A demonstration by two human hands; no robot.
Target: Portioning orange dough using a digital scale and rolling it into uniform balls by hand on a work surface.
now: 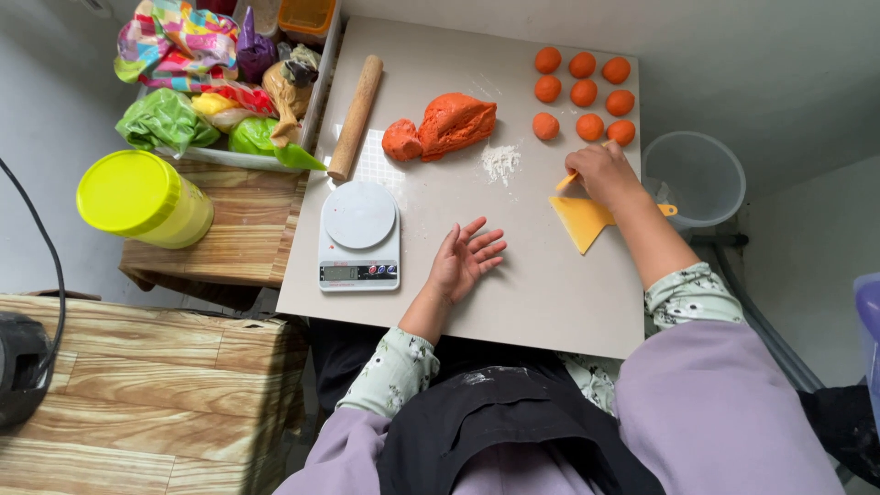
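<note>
Left hand (466,258) lay spread, palm up, on the tabletop (513,284), right hand (600,172) pinched a yellow scraper (579,220), near orange dough balls (584,92).

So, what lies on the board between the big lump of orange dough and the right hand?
In the head view, only a small heap of white flour lies between the dough lump and the right hand.

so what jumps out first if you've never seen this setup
The bright orange dough lump in the middle of the grey board, with eight small orange balls in rows at its far right corner. Next, the right hand on a yellow scraper, the left hand open beside a white scale.
</note>
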